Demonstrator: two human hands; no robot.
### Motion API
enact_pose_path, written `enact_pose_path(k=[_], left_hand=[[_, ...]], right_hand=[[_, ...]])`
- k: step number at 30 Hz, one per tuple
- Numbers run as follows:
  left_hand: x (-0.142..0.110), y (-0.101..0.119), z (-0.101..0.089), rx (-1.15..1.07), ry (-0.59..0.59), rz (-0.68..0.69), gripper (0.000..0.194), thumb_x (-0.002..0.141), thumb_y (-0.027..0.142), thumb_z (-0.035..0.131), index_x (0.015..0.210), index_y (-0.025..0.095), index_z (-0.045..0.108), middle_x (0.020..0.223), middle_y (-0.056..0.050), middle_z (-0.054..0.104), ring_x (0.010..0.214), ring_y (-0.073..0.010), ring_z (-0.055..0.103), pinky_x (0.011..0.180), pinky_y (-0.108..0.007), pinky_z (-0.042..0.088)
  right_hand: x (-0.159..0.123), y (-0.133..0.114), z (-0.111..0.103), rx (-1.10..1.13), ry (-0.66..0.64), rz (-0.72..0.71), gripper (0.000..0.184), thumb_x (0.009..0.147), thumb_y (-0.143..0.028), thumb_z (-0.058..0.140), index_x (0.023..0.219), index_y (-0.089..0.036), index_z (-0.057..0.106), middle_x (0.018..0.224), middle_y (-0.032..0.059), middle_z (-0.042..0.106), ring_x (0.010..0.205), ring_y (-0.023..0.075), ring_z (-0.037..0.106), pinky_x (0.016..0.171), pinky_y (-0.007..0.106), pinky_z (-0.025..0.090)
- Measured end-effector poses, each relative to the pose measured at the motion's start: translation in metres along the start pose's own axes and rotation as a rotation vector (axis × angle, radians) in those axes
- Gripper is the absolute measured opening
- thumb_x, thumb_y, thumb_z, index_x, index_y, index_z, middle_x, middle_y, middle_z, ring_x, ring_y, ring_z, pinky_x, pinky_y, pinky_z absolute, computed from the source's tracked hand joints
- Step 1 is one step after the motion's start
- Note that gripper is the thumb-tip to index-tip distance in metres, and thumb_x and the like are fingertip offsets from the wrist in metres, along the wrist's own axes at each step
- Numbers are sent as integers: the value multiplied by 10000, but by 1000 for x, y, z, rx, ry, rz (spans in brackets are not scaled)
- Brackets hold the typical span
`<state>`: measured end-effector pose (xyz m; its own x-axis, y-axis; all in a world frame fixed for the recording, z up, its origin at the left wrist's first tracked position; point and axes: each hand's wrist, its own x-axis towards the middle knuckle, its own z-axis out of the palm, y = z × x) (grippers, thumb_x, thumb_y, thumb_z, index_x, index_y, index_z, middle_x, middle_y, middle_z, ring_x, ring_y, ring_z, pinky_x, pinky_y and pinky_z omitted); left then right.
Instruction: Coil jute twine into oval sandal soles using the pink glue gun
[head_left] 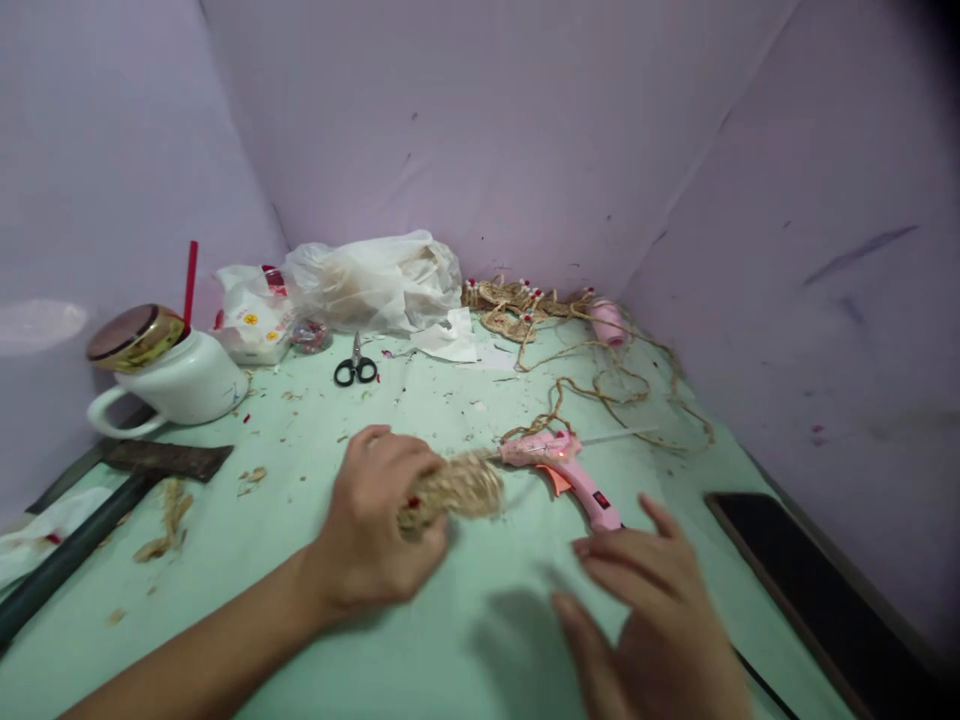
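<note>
My left hand (382, 515) is closed around a bundle of coiled jute rope (461, 487), with a small red spot showing near its lower left end. Spread fingers, with nothing between them, mark my right hand (652, 610) at the lower right. Just beyond that hand lies a pink hot glue gun (559, 465), its nozzle pointing left toward the bundle and an orange light glowing on its body. A clear glue stick (619, 436) juts from its back end. Loose jute cord (570, 395) runs behind the gun.
A dark hammer (165, 460) lies at left beside a white mug (187, 380) with a gold lid. Small black scissors (355, 370), a plastic bag (382, 280) and jute pieces (517, 305) sit toward the back. A dark phone-like slab (810, 600) lies right.
</note>
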<state>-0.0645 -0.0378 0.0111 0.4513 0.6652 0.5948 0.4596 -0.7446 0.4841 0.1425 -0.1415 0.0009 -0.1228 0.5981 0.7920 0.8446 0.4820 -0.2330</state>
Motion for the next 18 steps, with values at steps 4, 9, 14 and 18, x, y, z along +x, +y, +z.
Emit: enact_pose_path(k=[4, 9, 14, 18], left_hand=[[19, -26, -10, -289, 265, -790, 298, 607, 306, 625, 875, 175, 622, 755, -4, 614, 675, -170, 543, 627, -292, 437], [24, -31, -8, -377, 174, -879, 246, 597, 341, 615, 743, 143, 625, 564, 20, 542, 497, -119, 446, 464, -240, 351], [14, -18, -3, -231, 119, -616, 249, 598, 282, 603, 801, 144, 639, 776, -45, 635, 699, -196, 561, 634, -319, 443], [4, -28, 3, 52, 192, -112, 243, 670, 176, 552, 904, 126, 596, 907, -99, 623, 861, -244, 572, 780, -407, 446]], right_hand=[[8, 34, -16, -258, 68, 508, 164, 811, -338, 580, 885, -197, 619, 821, 63, 663, 764, 238, 626, 717, 385, 490], [22, 58, -5, -289, -588, 953, 447, 731, -581, 544, 940, -212, 688, 850, 84, 701, 748, 306, 625, 569, 345, 375], [24, 64, 8, -93, -669, 1036, 334, 650, -333, 572, 941, -202, 673, 734, 67, 674, 652, 266, 596, 526, 306, 325], [23, 66, 3, 263, -633, 1102, 150, 673, -324, 498, 701, -217, 600, 531, -19, 528, 494, 170, 512, 462, 263, 358]])
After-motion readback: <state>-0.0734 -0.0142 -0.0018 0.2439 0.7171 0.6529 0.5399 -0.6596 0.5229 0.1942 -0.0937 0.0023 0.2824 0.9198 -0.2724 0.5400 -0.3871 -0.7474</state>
